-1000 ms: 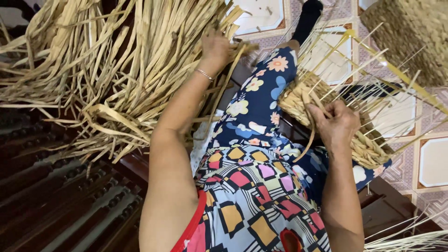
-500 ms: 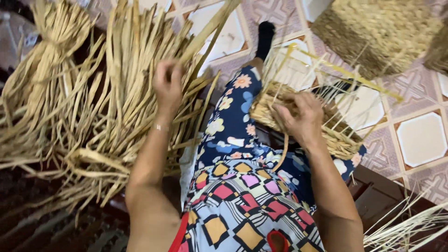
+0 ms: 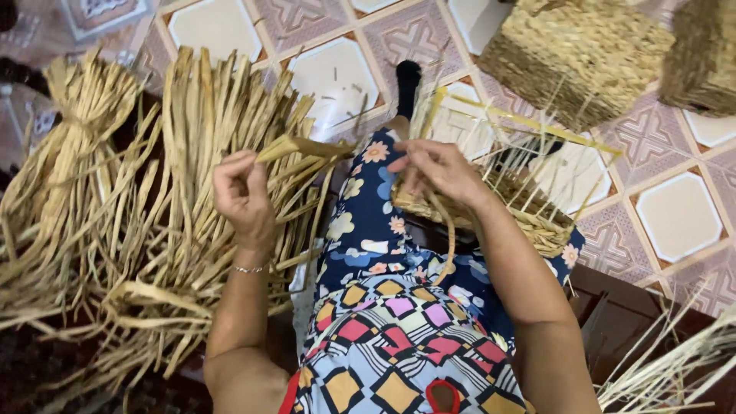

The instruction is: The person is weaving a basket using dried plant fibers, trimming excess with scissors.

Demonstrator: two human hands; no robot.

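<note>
Tied bundle: a sheaf of dried straw-coloured strips [image 3: 73,165] is lying at the far left of the frame, cinched near its top by a twist of the same stuff.
Loose pile: more flat, pale tan strips [image 3: 203,153] are fanning out across the left half, their cut ends pointing to the upper edge, some curling and frayed lower down.
Left hand: the left hand [image 3: 244,195] is hovering over that pile, left of centre, fingers closing round a single strip [image 3: 303,147]; a thin bracelet [image 3: 249,269] is sitting on the wrist.
Single strip: it is wide, flat and yellowish, folding lengthwise, and is running from the fist toward the right, ending near the middle of the frame.
Lap: a patterned dress [image 3: 383,307] in blue florals and coloured squares is filling the lower centre.
Right hand: the right hand [image 3: 437,172] is resting just right of centre, fingers pinching the rim of the half-made basket [image 3: 529,215], with one loose strand hanging down over the lap.
Half-made basket: its woven base is tight and golden, and thin unwoven stakes are sticking up toward the upper right.
Finished baskets: two woven blocks [image 3: 583,57] are sitting on the tiled floor [image 3: 675,215] at the upper right.
</note>
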